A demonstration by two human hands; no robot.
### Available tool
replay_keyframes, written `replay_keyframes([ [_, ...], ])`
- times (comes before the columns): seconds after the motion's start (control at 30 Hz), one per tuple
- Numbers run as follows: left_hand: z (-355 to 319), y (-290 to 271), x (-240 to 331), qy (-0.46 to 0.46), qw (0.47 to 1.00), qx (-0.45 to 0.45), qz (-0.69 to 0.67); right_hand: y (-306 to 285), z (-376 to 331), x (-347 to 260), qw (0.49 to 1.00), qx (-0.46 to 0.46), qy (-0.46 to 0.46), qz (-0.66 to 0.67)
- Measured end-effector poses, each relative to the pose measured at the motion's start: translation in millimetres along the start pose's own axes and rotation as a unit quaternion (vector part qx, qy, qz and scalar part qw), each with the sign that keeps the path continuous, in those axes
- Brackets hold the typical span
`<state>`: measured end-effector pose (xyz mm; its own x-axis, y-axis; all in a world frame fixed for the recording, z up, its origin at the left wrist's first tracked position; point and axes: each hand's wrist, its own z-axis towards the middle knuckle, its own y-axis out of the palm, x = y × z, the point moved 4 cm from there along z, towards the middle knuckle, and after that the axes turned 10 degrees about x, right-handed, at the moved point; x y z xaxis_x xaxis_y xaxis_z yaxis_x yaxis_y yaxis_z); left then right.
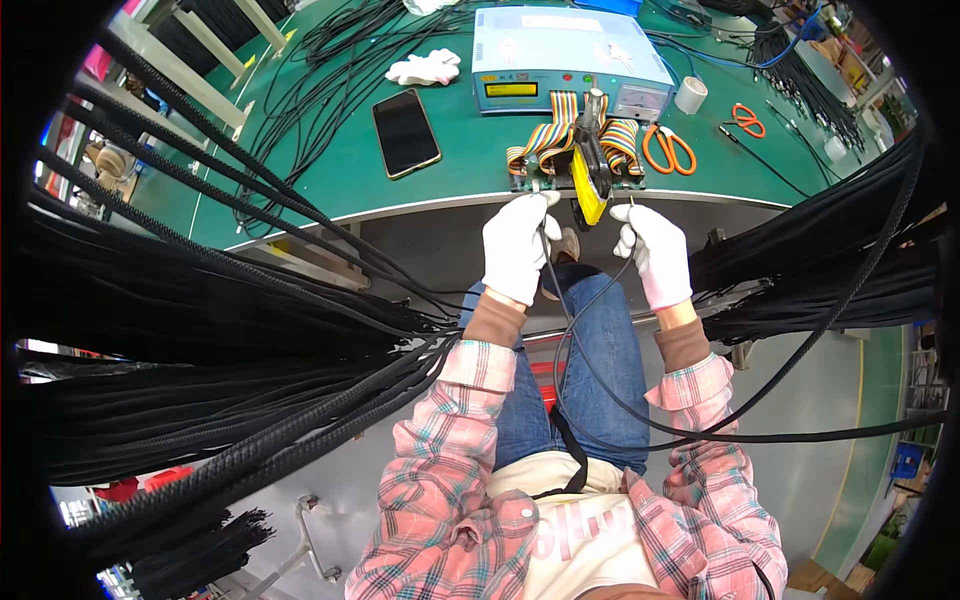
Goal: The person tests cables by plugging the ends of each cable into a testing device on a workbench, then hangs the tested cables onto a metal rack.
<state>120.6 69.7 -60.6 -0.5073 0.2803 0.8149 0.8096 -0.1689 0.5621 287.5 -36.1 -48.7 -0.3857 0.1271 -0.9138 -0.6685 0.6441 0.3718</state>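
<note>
Both my hands wear white gloves and meet at the front edge of the green bench point(330, 170). My left hand point(518, 248) grips a thin black cable point(590, 370) near its end, just below a small connector board point(533, 183). My right hand point(655, 252) pinches the other end of the cable beside a yellow-and-black clamp fixture point(590, 185). The cable loops down over my lap. Rainbow ribbon cables point(560, 125) run from the boards up to a pale blue tester box point(565, 55).
Thick bundles of black braided cables point(220, 340) hang at my left and at my right point(830, 270). On the bench lie a black phone point(405, 132), a spare white glove point(425, 68), orange scissors point(668, 148), a tape roll point(690, 95) and loose black cables point(340, 50).
</note>
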Motion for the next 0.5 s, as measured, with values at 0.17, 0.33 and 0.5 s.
replay_keyframes([
  [0.17, 3, -2, -9, -0.071, 0.995, 0.027, -0.064, 1, 2, -15, 0.947, 0.042, -0.178, -0.266],
  [0.33, 5, -3, -2, 0.007, 0.999, -0.014, -0.031, 9, -4, -29, 0.759, 0.148, -0.454, -0.442],
  [0.5, -2, -21, -12, -0.136, 0.989, -0.045, -0.048, 13, -2, -26, 0.734, 0.167, -0.435, -0.495],
])
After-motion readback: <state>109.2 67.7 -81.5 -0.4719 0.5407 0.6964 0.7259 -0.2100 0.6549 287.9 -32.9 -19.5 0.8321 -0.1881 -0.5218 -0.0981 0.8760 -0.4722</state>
